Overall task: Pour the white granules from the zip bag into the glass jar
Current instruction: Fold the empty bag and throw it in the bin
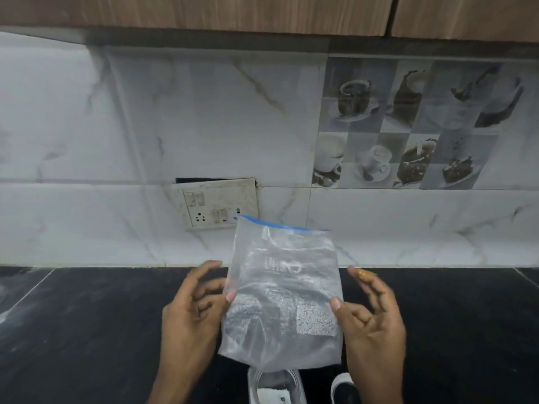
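Note:
I hold a clear zip bag (pixel 281 298) upright above the counter, its blue zip strip at the top. My left hand (pixel 192 313) pinches its left edge and my right hand (pixel 370 316) pinches its right edge. The bag looks nearly empty, with a little white residue inside. Straight below the bag's bottom edge stands the glass jar (pixel 275 387), half cut off by the frame, with white granules showing at its bottom.
The black stone counter (pixel 87 330) runs left and right. A black-and-white lid-like object (pixel 345 389) lies right of the jar. Behind the bag, a switch and socket plate (pixel 215 205) sits on the marble-tiled wall. Wooden cabinets (pixel 204 10) hang overhead.

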Tool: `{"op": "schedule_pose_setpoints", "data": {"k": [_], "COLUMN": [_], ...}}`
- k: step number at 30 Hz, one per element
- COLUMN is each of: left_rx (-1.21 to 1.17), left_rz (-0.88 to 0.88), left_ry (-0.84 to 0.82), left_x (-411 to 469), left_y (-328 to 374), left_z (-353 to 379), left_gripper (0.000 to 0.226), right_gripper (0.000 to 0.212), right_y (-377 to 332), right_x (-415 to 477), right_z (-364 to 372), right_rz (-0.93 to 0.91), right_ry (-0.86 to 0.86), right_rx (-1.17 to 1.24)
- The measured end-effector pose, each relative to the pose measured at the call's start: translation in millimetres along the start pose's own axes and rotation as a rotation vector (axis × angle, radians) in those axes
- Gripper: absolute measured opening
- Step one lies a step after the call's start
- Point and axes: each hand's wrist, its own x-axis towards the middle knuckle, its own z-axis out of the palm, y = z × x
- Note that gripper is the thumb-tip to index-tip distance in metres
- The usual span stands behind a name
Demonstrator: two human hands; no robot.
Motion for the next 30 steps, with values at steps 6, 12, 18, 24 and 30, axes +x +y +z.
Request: {"op": "schedule_pose_setpoints", "data": {"k": [6,12,18,24,30], "left_rx": [-0.069,0.219,0.399,0.097,0.008], "left_rz": [-0.027,0.23,0.397,0.258,0.221], "left_ry": [-0.081,-0.109,-0.065,-0.152,-0.127], "left_x": [11,23,27,13,12], "left_y": [-3,-1,-6,-1,11], "left_z": [-10,-22,-29,-16,1], "left_gripper": [0.029,0.042,0.012,0.013,0.022], "right_gripper": [0.052,0.056,0.043,0.055,0.018], "right_y": [-6,-13,-15,-24,-25], "right_x": [8,17,21,23,9], "right_z": [-4,-3,-3,-1,31], "right_rz": [-0.08,-0.086,-0.241,-0.37,-0.162], "right_ry": [-0.287,-0.365,-0.25,-0.571,-0.716], "right_rx": [-0.176,-0.248,-0.465,-0.921,-0.692]}}
